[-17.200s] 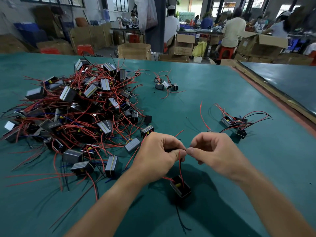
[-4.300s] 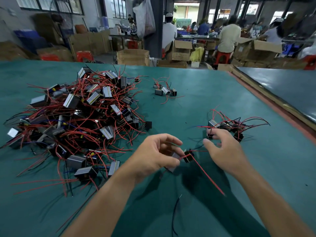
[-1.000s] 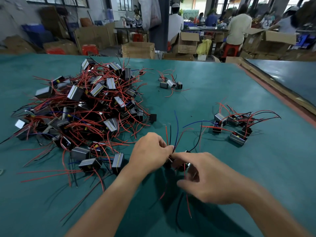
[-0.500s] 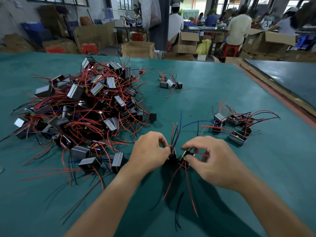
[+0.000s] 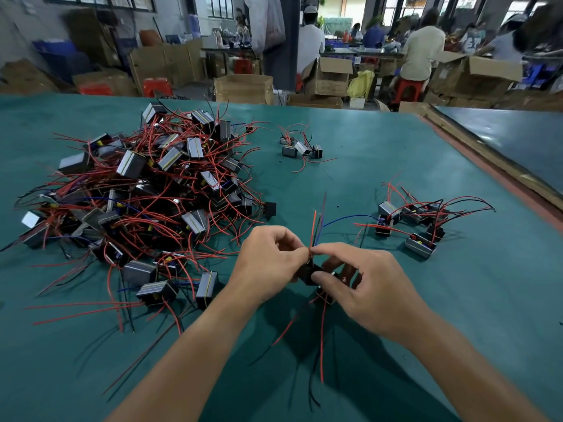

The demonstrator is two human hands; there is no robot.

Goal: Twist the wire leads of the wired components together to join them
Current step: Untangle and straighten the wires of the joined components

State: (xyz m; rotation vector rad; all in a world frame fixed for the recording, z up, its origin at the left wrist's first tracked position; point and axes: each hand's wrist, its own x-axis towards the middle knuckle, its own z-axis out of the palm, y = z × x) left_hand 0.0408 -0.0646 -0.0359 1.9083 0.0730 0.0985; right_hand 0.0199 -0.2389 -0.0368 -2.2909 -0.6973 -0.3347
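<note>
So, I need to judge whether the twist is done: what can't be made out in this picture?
Head view:
- The joint in the wire leads: hidden where the left hand and right hand pinch it.
- The components between the hands: mostly covered by both hands; count unclear.
- The pile on the left: lower parts buried under red wires.
- The people at the back: blurred.

Held components (image 5: 307,273) mostly hidden behind right hand (image 5: 365,289); background workers (image 5: 422,53) blurred

Left hand (image 5: 268,263) and right hand (image 5: 362,287) pinch upright wire leads (image 5: 315,229) above two black components (image 5: 316,278).
</note>
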